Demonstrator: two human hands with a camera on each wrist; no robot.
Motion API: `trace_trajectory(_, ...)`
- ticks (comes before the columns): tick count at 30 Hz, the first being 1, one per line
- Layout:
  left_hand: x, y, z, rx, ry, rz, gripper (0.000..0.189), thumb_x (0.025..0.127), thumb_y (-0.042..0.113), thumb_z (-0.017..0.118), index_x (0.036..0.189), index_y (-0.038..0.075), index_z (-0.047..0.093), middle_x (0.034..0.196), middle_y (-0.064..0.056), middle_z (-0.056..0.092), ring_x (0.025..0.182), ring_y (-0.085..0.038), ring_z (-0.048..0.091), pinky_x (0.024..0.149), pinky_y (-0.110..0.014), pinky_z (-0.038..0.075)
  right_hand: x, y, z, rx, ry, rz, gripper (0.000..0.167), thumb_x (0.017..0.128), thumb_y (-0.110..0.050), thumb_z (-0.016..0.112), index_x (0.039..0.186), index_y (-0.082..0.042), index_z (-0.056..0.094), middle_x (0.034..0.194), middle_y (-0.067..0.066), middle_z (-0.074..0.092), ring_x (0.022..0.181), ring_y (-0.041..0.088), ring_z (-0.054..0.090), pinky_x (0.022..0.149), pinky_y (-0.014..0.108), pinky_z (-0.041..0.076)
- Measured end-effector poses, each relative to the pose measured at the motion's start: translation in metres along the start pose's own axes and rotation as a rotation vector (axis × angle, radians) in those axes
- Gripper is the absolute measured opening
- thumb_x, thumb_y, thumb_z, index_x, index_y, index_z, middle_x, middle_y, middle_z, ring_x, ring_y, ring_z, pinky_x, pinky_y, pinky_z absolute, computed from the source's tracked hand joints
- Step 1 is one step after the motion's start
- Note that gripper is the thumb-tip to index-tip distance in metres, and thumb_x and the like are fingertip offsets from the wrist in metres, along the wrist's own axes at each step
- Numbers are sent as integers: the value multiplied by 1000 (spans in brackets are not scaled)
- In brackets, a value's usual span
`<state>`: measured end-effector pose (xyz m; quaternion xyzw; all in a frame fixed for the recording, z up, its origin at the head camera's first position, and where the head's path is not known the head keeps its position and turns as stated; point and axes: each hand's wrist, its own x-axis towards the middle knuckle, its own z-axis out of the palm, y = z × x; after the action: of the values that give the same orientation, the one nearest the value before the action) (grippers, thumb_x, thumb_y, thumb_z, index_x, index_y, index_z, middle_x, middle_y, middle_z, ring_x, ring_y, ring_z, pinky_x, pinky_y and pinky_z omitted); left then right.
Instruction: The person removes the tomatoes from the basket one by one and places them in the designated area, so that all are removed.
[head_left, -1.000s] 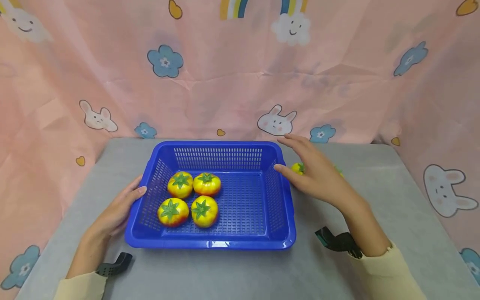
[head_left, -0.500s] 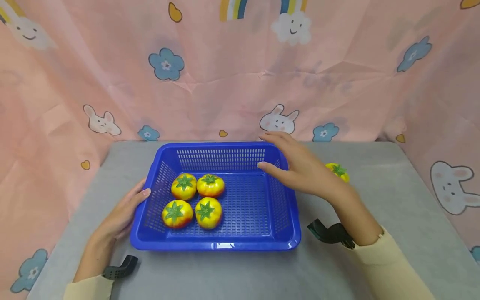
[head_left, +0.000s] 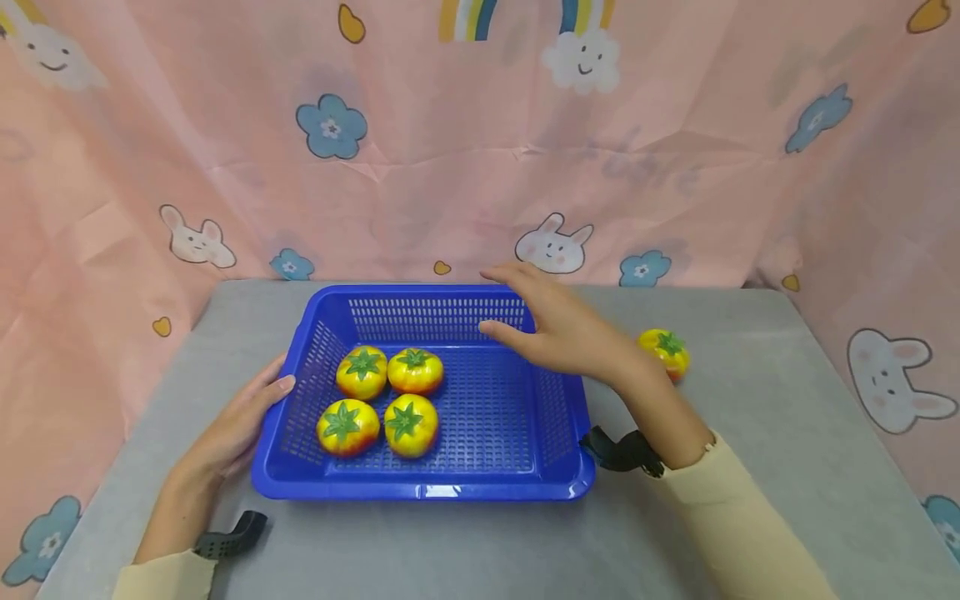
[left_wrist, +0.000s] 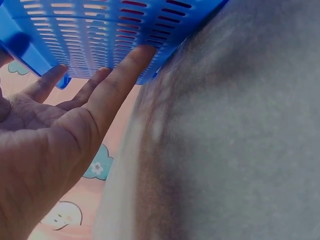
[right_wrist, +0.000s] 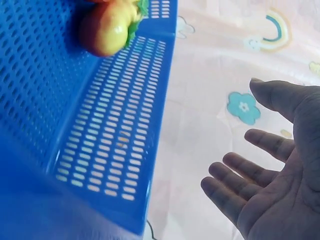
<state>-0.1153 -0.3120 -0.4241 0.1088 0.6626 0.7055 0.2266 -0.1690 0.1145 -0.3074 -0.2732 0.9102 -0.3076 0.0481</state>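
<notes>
A blue plastic basket [head_left: 442, 487] with slotted walls stands on the table. Several yellow-red tomatoes [head_left: 411, 425] with green leafy tops sit in its left half; in the right wrist view, tomatoes [right_wrist: 105, 32] show at the top. My left hand [head_left: 236, 425] holds the left rim, thumb over the edge. Its fingers [left_wrist: 122, 75] touch the outer wall in the left wrist view. My right hand [head_left: 558, 325], fingers spread and nothing in it, hovers over the basket's back right part. Another tomato [head_left: 666, 353] lies to the right, partly hidden by the right forearm.
A grey cloth [head_left: 757, 400] covers the table. Pink patterned fabric [head_left: 450, 192] hangs behind it and along both sides. A dark strap piece [head_left: 232, 536] sticks out from the left wrist, and a similar dark piece [head_left: 622, 450] from the right.
My right hand has moved left from beside the basket's right rim to over its back right part, so more of the tomato on the right shows. My left hand stays on the rim.
</notes>
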Motion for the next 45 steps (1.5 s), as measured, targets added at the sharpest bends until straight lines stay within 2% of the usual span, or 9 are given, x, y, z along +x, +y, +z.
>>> trace_trajectory(11, -2, -2, -3, 14, 22, -15, 66, 117, 28, 31, 171, 15, -5, 138, 17, 64, 119, -11, 72, 91, -41, 65, 29, -11, 29, 34, -115, -8, 69, 104, -39, 67, 163, -13, 41, 170, 12, 37, 157, 32, 40, 128, 54, 36)
trace_trajectory(20, 0, -3, 0, 20, 10, -10, 66, 117, 28, 30, 171, 14, -5, 139, 17, 63, 120, -10, 71, 93, -39, 65, 39, -12, 44, 48, -158, -3, 70, 104, -39, 68, 163, -12, 41, 168, 13, 41, 156, 32, 41, 128, 54, 37)
trace_trajectory(28, 1, -2, 0, 17, 16, 0, 66, 117, 28, 31, 171, 14, -6, 139, 16, 63, 121, -10, 71, 92, -39, 65, 52, -12, 62, 46, -241, -1, 67, 104, -38, 66, 161, -11, 44, 165, 13, 46, 156, 31, 41, 130, 51, 34)
trace_trajectory(35, 1, -3, -3, 21, 7, 8, 66, 117, 27, 30, 171, 13, -6, 141, 17, 62, 122, -9, 70, 93, -38, 64, 62, -16, 70, 22, -321, -22, 67, 105, -36, 65, 161, -7, 43, 167, 13, 44, 160, 30, 35, 134, 48, 28)
trace_trajectory(40, 1, -3, -2, 11, -11, 15, 65, 117, 26, 30, 171, 15, -5, 142, 16, 61, 124, -10, 69, 93, -39, 64, 68, -21, 75, 14, -389, -27, 67, 105, -35, 64, 161, -6, 43, 167, 14, 44, 161, 30, 34, 134, 46, 27)
trace_trajectory(45, 1, 0, -2, 1, -19, 18, 65, 117, 25, 29, 171, 14, -5, 141, 15, 62, 123, -11, 70, 93, -40, 64, 74, -25, 81, 10, -430, -43, 67, 106, -35, 63, 162, -4, 41, 166, 15, 45, 157, 30, 39, 133, 45, 31)
